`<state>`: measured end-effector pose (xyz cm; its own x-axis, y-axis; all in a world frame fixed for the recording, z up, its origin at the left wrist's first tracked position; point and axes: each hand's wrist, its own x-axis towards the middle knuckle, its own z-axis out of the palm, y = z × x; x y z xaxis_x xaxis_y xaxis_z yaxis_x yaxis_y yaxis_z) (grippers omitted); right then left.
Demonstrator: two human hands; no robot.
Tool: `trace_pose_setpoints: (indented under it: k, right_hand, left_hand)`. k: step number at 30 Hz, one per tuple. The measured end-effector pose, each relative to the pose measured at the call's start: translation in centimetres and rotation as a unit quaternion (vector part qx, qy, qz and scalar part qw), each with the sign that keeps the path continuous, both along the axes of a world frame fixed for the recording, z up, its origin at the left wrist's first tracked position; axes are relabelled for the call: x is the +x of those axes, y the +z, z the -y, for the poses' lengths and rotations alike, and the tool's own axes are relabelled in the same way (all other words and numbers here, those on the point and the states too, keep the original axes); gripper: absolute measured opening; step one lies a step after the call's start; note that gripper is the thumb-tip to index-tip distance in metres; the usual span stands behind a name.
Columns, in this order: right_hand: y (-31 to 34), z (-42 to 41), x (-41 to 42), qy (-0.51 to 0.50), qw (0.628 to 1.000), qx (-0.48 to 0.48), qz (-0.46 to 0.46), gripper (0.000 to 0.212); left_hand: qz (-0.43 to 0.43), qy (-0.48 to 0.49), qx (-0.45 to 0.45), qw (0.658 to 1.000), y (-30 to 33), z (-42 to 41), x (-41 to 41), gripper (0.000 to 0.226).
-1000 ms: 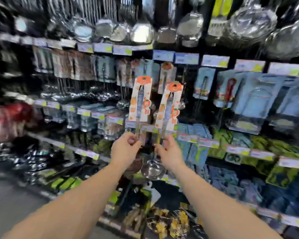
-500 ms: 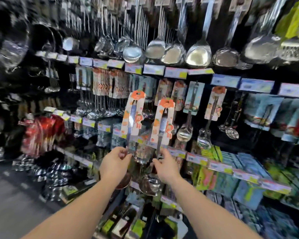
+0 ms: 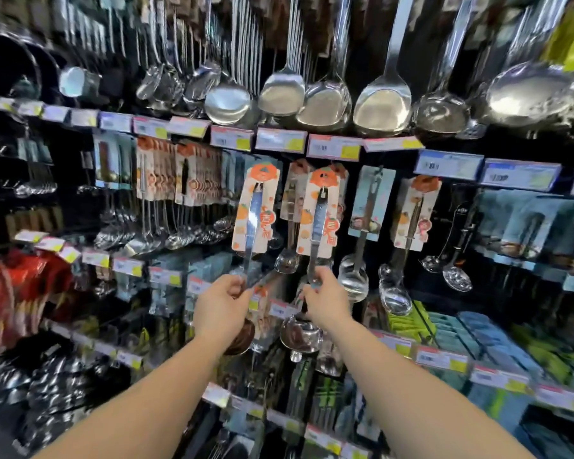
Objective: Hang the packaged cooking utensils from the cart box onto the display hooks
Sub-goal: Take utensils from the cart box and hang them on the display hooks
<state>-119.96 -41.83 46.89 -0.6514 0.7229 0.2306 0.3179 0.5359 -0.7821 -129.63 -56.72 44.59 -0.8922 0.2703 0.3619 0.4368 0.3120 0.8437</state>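
From the head camera, both bare arms reach up toward a crowded wall of hanging kitchenware. The left hand (image 3: 224, 308) is pinched around the steel handle of a carded ladle (image 3: 255, 210), holding it upright so its orange-and-white card stands in front of the display. The bowl of that ladle (image 3: 241, 339) hangs below the wrist, mostly hidden behind the hand. The right hand (image 3: 327, 301) is clamped the same way on the handle of a second carded ladle (image 3: 320, 213), just beside the first, with its shiny bowl (image 3: 300, 332) showing under the fingers. Both cards sit level with the row of price tags (image 3: 280, 140) above them, but whether either card's hole is on a hook I cannot tell. Right behind them hang similar packaged ladles (image 3: 411, 217), already on the display hooks. Across the top row large bare steel spatulas and ladles (image 3: 383, 107) hang close together. Lower shelves on the right carry blue and green packages (image 3: 478, 332); everything at the left edge is blurred.
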Motion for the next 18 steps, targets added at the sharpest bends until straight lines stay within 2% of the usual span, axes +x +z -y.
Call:
trace_pose_setpoints:
  k: [9, 13, 18]
  right_hand:
    - [0.9, -1.6, -2.4, -0.024, 0.998, -0.004, -0.056, 0.039]
    - [1.0, -2.2, -3.5, -0.041, 0.995, -0.041, -0.082, 0.043]
    - [1.4, -2.8, -4.9, -0.075, 0.996, -0.022, -0.039, 0.051]
  left_hand:
    - [0.010, -0.059, 0.027, 0.998, -0.3, -4.5, -3.2, 0.026]
    - [0.004, -0.082, 0.014, 0.997, -0.5, -5.4, -4.4, 0.028]
    - [0.008, -0.109, 0.002, 0.994, -0.7, -6.2, -6.2, 0.028]
